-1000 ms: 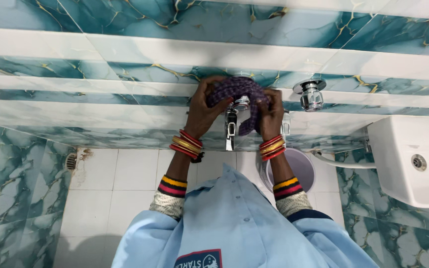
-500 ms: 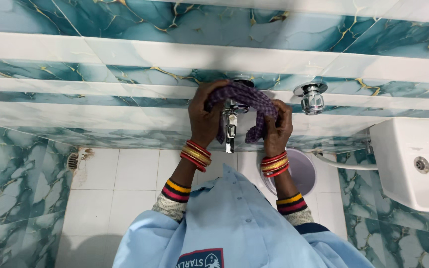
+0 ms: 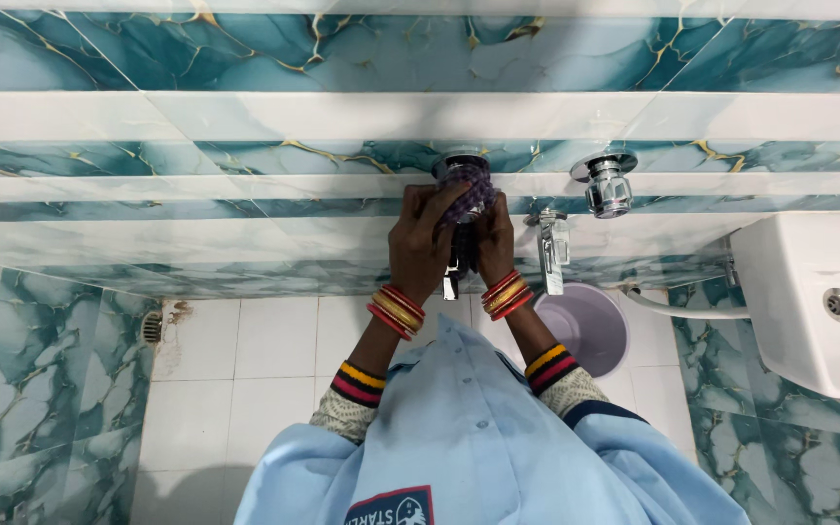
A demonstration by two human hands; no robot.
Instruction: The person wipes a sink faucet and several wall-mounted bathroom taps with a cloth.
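Head view: left hand (image 3: 422,248) and right hand (image 3: 494,238) are both gripping a purple cloth (image 3: 469,192), pressing it around a chrome tap (image 3: 452,277) on the far tiled wall (image 3: 245,117). Second tap (image 3: 553,248) is sitting just right; bucket (image 3: 590,331) is standing below, cistern (image 3: 814,301) far right.

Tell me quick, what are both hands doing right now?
Left hand: closed on the purple cloth, pressing it to the chrome tap.
Right hand: closed around the same cloth and tap.

The single head camera looks steeply down from above the person's chest, close to the tiled wall (image 3: 245,117) and floor (image 3: 245,369).
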